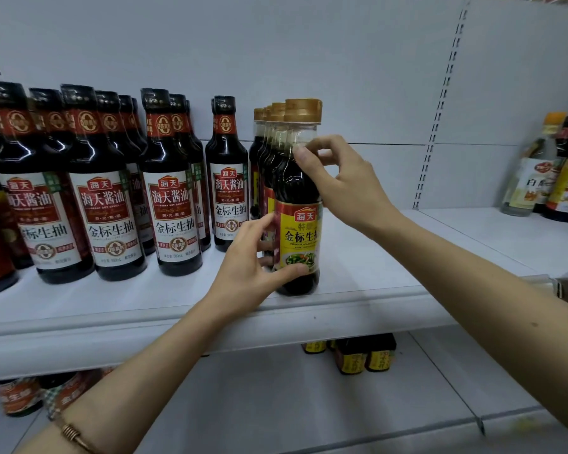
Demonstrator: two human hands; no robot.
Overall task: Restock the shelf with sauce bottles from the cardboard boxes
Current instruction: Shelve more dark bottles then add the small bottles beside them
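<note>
A dark sauce bottle (300,191) with a yellow label and gold cap stands upright near the front edge of the white shelf (358,290). It heads a row of like gold-capped bottles (265,132) running back behind it. My left hand (248,267) grips its lower body, thumb across the base of the label. My right hand (336,178) pinches the clear neck just under the cap. No cardboard box is in view.
Rows of black-capped soy sauce bottles (174,198) with white labels fill the shelf to the left. Bare shelf stretches to the right up to several bottles (551,172) at the far right. Small jars (364,355) sit on the lower shelf.
</note>
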